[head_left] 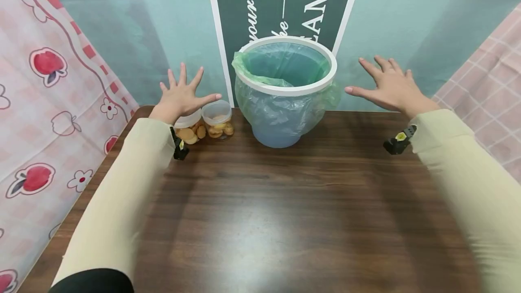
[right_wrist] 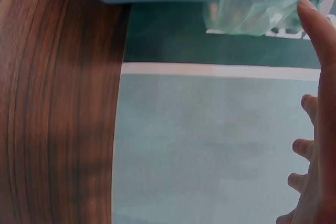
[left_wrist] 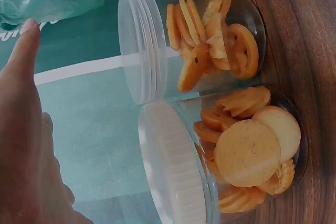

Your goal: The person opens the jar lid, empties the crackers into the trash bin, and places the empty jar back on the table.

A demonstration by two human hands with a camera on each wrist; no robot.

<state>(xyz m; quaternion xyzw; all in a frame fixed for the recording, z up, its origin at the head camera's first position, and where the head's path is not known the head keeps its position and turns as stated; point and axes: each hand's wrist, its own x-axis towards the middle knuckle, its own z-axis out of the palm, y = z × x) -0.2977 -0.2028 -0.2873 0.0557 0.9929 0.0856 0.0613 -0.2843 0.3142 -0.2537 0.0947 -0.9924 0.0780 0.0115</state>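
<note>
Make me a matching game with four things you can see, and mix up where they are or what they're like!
Things:
1. White-lidded jar
2. Plastic bag
3. Right hand
4. Table

Matches:
A. Brown, with wood grain
B. Fingers spread, holding nothing
C. Holding biscuits
D. Lining the bin

Right pairs: 1-C, 2-D, 3-B, 4-A
</note>
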